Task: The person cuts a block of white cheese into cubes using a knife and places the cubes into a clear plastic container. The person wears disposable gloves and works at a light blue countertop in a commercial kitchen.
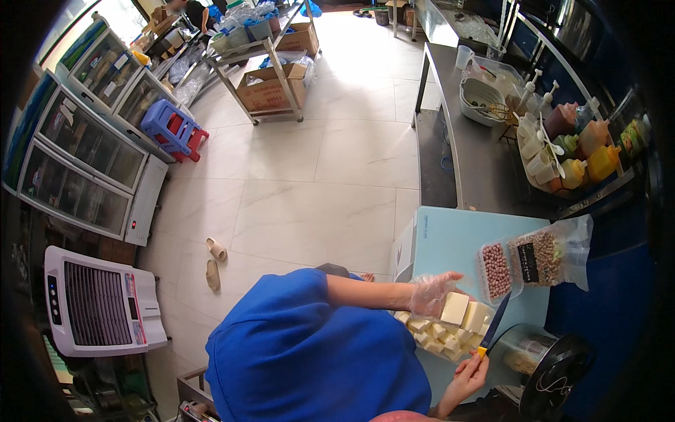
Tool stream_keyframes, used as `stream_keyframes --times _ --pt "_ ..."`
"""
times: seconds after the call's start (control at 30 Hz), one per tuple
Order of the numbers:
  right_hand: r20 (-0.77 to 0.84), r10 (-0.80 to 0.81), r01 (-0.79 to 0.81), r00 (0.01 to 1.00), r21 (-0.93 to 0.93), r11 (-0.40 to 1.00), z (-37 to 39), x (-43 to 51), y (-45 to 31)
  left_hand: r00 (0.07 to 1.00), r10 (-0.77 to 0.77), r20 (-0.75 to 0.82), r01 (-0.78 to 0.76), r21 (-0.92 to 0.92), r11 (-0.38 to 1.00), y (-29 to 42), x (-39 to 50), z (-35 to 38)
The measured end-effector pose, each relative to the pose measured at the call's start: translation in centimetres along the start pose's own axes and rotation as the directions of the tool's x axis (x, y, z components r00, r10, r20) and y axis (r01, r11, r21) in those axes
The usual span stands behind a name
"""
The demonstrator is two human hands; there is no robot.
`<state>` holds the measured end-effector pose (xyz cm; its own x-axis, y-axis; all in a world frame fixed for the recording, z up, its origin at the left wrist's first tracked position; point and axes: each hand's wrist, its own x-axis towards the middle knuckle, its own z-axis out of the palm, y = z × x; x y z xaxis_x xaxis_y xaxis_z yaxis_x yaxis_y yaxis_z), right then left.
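My left hand [433, 296], in a clear plastic glove, supports a pale cream block [454, 308] cut from a soft, tofu-like food. Beside it sits a second cut block [474, 316]; whether the hand bears this one too I cannot tell. Just below are several smaller pale cubes [442, 337] in a heap, whose container is mostly hidden. My bare right hand [466, 375] grips the yellow handle [482, 352] of a knife. The dark blue blade [496, 323] points up and away, close to the right side of the blocks.
A pale blue chest-type lid [448, 237] forms the work surface. On it are a plastic box of pinkish balls [495, 269], a bag of brown pellets [543, 253] and a clear jar [519, 348]. A steel counter [474, 174] holds bottles. A person [198, 15] is far back.
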<state>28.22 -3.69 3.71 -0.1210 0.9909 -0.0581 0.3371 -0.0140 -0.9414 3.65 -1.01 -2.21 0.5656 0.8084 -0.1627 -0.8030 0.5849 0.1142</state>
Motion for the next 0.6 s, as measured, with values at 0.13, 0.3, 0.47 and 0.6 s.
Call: stream_keyframes --times 0.13,0.3,0.47,0.6 --pt "0.0 0.035 -0.035 0.999 0.035 0.999 0.0 0.1 0.6 1.0 -0.009 0.001 0.009 -0.001 1.0 -0.1 0.0 0.0" --pt "-0.011 0.027 -0.026 1.0 0.122 0.992 -0.1 0.1 0.9 0.999 -0.032 -0.005 0.032 -0.045 0.998 -0.3 0.2 0.1" --pt "-0.002 0.043 -0.043 0.999 0.115 0.992 -0.1 0.0 0.8 0.996 -0.046 -0.077 0.039 -0.078 0.996 -0.6 0.3 -0.4" --pt "-0.01 0.029 -0.027 1.0 0.105 0.994 -0.1 -0.1 0.7 0.992 -0.066 -0.11 0.052 -0.129 0.99 -0.8 0.6 -1.3"
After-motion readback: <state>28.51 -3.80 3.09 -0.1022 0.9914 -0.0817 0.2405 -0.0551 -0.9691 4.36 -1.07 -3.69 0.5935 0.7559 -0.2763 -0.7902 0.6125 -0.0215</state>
